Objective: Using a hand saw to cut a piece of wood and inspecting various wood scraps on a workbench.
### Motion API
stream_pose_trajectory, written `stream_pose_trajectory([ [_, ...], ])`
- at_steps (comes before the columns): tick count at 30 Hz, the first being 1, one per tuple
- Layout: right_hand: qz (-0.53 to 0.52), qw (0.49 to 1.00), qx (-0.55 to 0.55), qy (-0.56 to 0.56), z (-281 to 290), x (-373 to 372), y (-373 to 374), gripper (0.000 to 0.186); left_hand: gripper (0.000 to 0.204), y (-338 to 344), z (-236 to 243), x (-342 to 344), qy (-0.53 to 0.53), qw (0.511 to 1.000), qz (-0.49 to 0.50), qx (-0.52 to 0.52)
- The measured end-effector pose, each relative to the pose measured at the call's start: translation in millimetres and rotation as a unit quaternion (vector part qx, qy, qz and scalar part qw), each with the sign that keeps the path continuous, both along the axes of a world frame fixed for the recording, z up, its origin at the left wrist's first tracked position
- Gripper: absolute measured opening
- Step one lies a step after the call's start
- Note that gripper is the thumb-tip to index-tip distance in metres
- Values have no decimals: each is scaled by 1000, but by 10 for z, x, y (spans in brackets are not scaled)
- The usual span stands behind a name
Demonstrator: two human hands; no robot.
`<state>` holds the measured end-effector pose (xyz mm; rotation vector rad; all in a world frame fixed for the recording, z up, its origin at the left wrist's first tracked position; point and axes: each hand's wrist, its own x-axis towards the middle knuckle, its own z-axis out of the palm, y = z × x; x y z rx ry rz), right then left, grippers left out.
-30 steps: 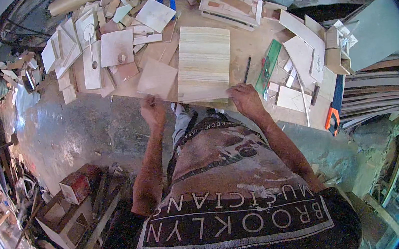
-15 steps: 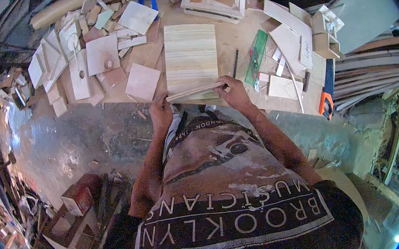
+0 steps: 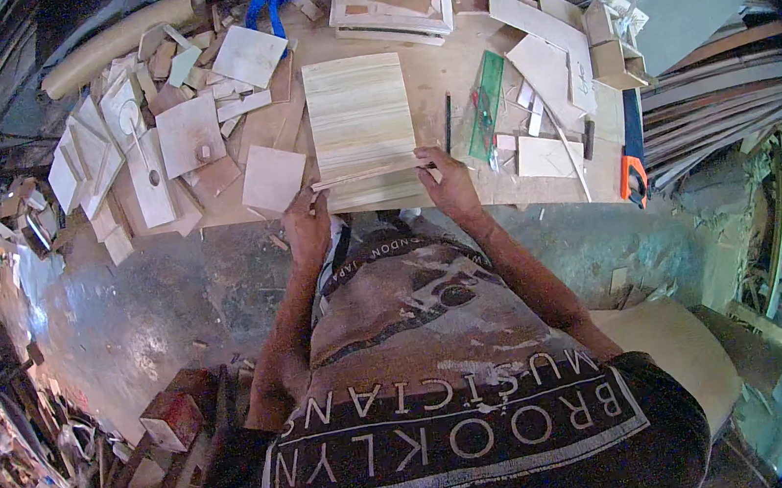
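Between my two hands I hold a thin, narrow wooden strip (image 3: 365, 177), crosswise over the near part of a striped pale board (image 3: 359, 110). My left hand (image 3: 308, 219) is closed on the strip's left end. At the other end, my right hand (image 3: 448, 182) pinches it between thumb and fingers. The strip's right end sits slightly farther from me than its left. Whether it touches the board I cannot tell. A dark pencil (image 3: 448, 121) lies just beyond my right hand, beside the board.
Wood offcuts (image 3: 190, 135) are heaped on the workbench (image 3: 446, 64) at the left. To the right lie a green ruler (image 3: 488, 103), more cut pieces (image 3: 549, 155) and an orange-handled saw (image 3: 634, 177) at the edge. An open wooden box (image 3: 391, 7) stands at the back.
Both hands have moved the strip a little away from me, farther in over the striped board. It is still held at both ends. The whole view has shifted slightly.
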<state>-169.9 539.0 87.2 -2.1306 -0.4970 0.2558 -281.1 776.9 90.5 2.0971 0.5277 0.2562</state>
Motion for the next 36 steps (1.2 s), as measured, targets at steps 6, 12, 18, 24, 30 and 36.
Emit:
stream_pose_trajectory([
  [6,-5,999,-13,-49,-155,-246,20,29,25,-9,-114,-79,61,996,15,64],
  [12,38,999,-22,-13,-60,-438,-116,35,35,151,-210,-201,-19,999,-38,-2],
  [18,58,997,-42,-9,-131,-407,-168,40,38,127,-88,-172,57,880,123,-456],
  [24,22,999,-25,-10,-95,-373,-151,42,35,85,47,-47,133,832,146,-519],
  [30,-20,993,72,87,-92,-484,-52,42,36,100,-303,-110,130,816,168,-538],
  [36,-85,985,6,149,-38,-480,-41,53,36,28,-143,-61,147,829,188,-506],
])
